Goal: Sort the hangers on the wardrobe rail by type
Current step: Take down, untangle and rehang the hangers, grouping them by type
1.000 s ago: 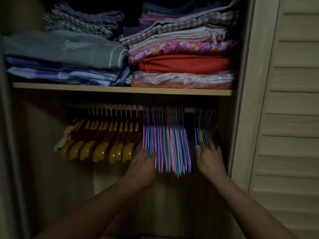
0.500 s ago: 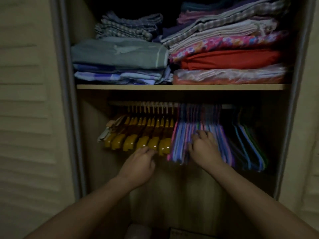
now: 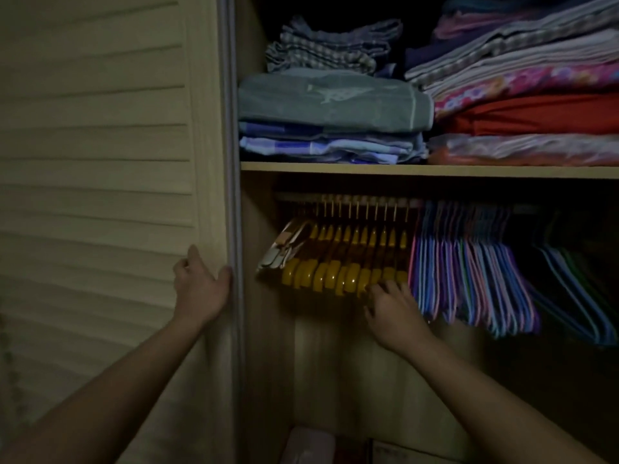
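The right hand [image 3: 392,309] is reaching up under the rail [image 3: 415,203], its fingers spread and loosely bent, touching the lower ends of the wooden hangers [image 3: 338,262] and holding nothing. Those hangers are hanging directly above and to its left in a tight row, each one's long axis running front to back, across the rail. The plastic hangers [image 3: 469,262] are fanning out just to its right, with a looser group farther right. The left hand [image 3: 201,283] is resting flat and open on the edge of the louvred door [image 3: 100,162], well to the left, so the right hand is much nearer the hangers. The types are looking already grouped. No brand or writing is readable; the light is dim.
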Motion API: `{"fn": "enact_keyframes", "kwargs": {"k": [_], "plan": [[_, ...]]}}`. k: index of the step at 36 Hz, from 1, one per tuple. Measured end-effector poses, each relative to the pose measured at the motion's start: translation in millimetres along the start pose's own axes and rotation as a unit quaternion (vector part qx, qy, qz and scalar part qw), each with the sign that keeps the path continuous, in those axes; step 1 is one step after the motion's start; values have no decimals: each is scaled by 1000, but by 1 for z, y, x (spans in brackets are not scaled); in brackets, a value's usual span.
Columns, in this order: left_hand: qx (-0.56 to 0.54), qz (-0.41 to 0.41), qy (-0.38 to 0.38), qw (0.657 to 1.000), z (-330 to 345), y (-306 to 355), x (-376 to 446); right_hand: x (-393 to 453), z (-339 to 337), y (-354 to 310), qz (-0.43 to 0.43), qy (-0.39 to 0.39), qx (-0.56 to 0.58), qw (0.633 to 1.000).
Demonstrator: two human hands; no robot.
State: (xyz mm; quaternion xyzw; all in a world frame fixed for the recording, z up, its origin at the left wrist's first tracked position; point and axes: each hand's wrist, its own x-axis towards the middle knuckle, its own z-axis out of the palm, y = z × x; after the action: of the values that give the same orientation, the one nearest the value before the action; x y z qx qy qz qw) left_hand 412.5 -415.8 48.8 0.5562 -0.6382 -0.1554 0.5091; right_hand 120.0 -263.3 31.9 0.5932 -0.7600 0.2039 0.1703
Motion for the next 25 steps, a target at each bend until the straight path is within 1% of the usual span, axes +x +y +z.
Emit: {"fn": "enact_keyframes", "kwargs": {"k": [2, 5, 9, 14, 20, 25], "plan": [[-19, -13, -13, 1000, 0, 2, 12, -3, 0, -4, 12, 4, -1, 1000], [12, 0, 0, 1000, 7, 1, 16, -9, -2, -4, 34, 8, -8, 999], [38, 28, 15, 999, 9, -7, 11, -23, -5, 4, 68, -14, -25, 997], [17, 16, 12, 1000, 2, -2, 9, -28, -20, 15, 101, -7, -21, 995], [8, 3, 8, 1000, 7, 11, -4, -34, -33, 33, 110, -8, -22, 994], [9, 14, 2, 1000, 21, 31, -25, -41, -49, 57, 121, 19, -35, 992]]}}
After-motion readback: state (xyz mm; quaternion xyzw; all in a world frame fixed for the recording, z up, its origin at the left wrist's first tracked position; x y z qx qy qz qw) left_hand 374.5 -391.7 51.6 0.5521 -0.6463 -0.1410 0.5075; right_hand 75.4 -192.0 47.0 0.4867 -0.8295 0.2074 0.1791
